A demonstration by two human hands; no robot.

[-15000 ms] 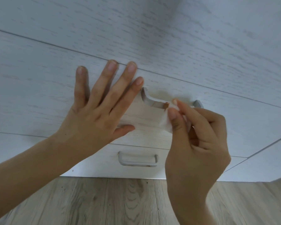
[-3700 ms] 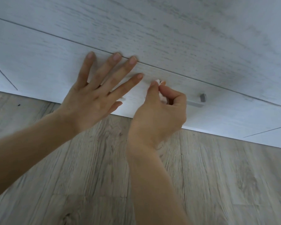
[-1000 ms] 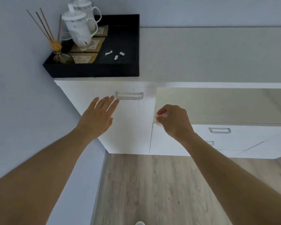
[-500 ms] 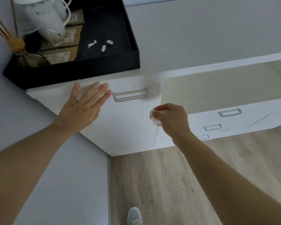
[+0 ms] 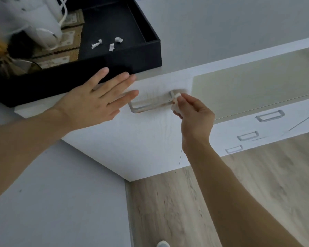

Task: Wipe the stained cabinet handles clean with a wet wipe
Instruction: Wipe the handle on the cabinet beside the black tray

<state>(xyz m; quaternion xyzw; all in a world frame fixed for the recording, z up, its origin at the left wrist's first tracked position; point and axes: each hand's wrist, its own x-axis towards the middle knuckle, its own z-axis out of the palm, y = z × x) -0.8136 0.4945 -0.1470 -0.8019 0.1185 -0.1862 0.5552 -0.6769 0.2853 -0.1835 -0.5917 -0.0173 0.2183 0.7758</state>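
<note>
A silver bar handle (image 5: 151,105) with brownish smears sits near the top of a white cabinet door (image 5: 141,138). My right hand (image 5: 194,116) pinches a small folded white wet wipe (image 5: 176,102) and presses it against the handle's right end. My left hand (image 5: 98,102) lies flat and spread on the door just left of the handle, its fingertips reaching the handle's left end. Three more silver handles (image 5: 270,115) show on the drawers to the right.
A black tray (image 5: 150,56) sits on the cabinet top at the upper left, holding white lidded cups (image 5: 34,24), a reed diffuser (image 5: 0,56) and three crumpled white scraps (image 5: 107,44). Grey wall at left, wood floor (image 5: 239,193) below, a shoe tip (image 5: 161,244) at the bottom edge.
My right hand has risen with the wipe from below the handle to its right end. My left hand has slid right toward the handle. The view has moved closer to the cabinet.
</note>
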